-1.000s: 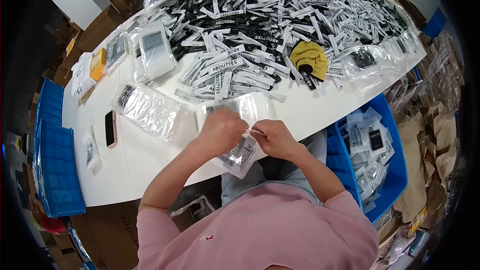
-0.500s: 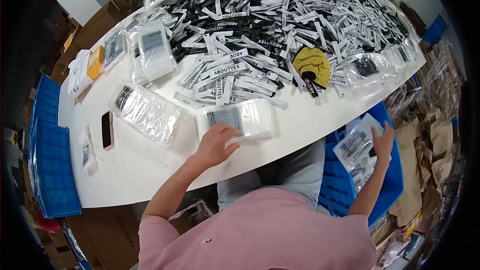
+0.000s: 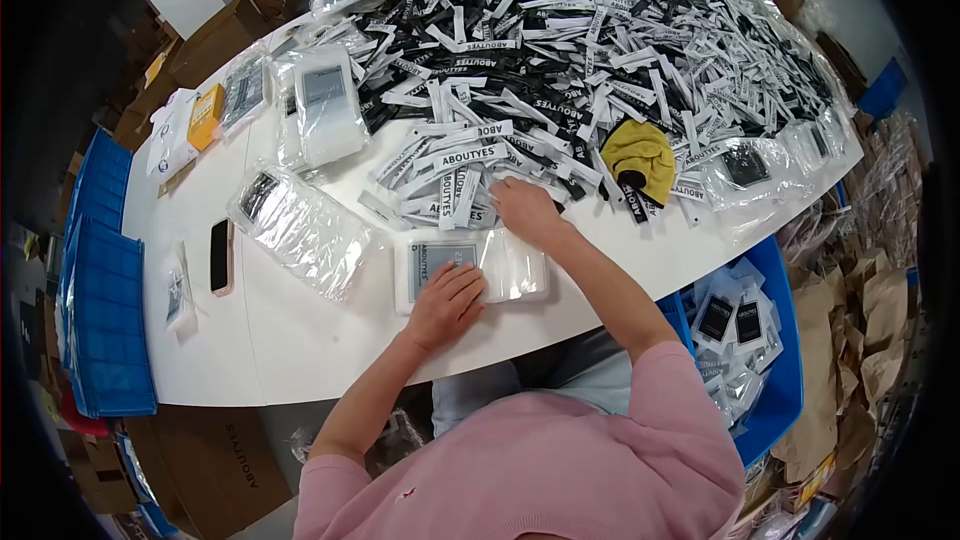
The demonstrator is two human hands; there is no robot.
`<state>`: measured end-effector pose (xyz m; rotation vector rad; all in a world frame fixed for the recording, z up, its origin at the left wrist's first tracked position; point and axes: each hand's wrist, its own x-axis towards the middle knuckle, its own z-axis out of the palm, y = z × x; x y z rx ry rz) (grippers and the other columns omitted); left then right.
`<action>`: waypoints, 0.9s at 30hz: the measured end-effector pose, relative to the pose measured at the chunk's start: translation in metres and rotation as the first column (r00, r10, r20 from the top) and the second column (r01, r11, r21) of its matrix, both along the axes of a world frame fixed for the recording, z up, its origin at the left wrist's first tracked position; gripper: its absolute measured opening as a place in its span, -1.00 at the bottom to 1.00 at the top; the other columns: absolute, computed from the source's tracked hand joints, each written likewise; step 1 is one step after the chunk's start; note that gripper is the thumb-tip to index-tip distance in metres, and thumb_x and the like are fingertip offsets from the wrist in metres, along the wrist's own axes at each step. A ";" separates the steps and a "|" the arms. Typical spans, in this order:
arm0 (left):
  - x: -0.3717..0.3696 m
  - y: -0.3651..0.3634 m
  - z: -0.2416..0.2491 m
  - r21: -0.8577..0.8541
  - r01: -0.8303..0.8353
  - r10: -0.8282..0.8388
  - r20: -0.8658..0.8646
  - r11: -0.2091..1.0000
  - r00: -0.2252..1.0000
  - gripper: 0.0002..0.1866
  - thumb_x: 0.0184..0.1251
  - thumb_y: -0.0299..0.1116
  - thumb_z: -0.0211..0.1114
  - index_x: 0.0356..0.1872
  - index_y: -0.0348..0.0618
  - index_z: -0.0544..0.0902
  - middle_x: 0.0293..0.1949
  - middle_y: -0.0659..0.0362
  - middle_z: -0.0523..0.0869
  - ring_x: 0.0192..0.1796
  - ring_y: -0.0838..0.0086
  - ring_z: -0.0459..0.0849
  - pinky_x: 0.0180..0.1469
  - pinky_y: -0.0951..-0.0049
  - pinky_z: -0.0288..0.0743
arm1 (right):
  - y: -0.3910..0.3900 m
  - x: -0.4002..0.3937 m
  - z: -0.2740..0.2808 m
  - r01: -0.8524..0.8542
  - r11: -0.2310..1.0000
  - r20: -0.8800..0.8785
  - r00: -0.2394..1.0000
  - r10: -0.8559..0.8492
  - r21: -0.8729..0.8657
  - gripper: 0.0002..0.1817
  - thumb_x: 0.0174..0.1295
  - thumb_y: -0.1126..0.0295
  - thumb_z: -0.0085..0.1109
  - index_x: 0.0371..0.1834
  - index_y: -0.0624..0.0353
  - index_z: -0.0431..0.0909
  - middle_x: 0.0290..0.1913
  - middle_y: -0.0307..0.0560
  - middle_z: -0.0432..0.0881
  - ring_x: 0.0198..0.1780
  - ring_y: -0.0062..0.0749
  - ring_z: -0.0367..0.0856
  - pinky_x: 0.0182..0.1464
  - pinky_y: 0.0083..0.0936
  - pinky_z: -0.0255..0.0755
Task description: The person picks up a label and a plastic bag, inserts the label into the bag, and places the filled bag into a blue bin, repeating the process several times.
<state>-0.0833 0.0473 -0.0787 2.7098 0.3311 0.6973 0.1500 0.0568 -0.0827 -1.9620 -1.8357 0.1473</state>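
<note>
My left hand (image 3: 447,308) lies with its fingers stretched out over a stack of clear plastic bags (image 3: 520,270) at the table's front edge. The top bag carries a grey printed panel. My right hand (image 3: 527,212) reaches over the stack's right end to the near edge of a heap of white printed strips (image 3: 468,154). Its fingertips touch the strips there; whether they have closed on one is not clear. "ABOUTYES" is readable on several strips.
Beside the stack lies a wrapped plastic packet (image 3: 310,235), with a phone (image 3: 221,258) farther left. A yellow cloth item (image 3: 640,162) sits against the big heap of black and white strips (image 3: 600,50). A blue bin (image 3: 790,360) at the right holds filled bags.
My right hand has let go of a filled clear bag over the blue bin and moved left to the strips. My left hand has flattened on the stack.
</note>
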 end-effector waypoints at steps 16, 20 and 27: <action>0.002 0.000 0.005 -0.022 -0.014 0.015 0.018 1.000 1.000 -0.64 0.11 -0.30 0.28 -0.06 -0.18 0.53 0.00 0.11 0.57 0.14 0.25 0.49 0.26 0.17 0.24 | 0.131 0.065 0.032 0.105 0.994 0.196 0.976 -0.096 -0.038 -0.79 -0.05 0.29 0.22 -0.39 0.16 0.59 -0.31 0.07 0.63 -0.19 -0.04 0.60 -0.14 -0.19 0.49; 0.000 0.000 0.004 -0.047 -0.012 0.013 0.015 0.999 1.000 -0.63 0.10 -0.30 0.29 -0.05 -0.18 0.53 0.00 0.10 0.57 0.14 0.24 0.48 0.26 0.17 0.24 | 0.112 0.072 0.059 0.121 0.987 0.131 0.986 -0.107 -0.109 -0.65 -0.04 0.15 0.21 -0.30 0.19 0.60 -0.26 0.12 0.62 -0.14 -0.02 0.59 -0.08 -0.21 0.48; 0.001 0.001 0.001 -0.060 -0.007 0.009 0.042 0.998 0.999 -0.62 0.06 -0.31 0.31 -0.07 -0.17 0.53 -0.01 0.09 0.58 0.12 0.23 0.50 0.25 0.15 0.26 | 0.070 0.124 0.066 0.180 0.974 -0.377 0.899 -0.221 -0.140 -0.48 0.15 -0.09 0.03 -0.20 0.19 0.59 -0.30 0.13 0.63 -0.22 -0.01 0.59 -0.14 -0.30 0.42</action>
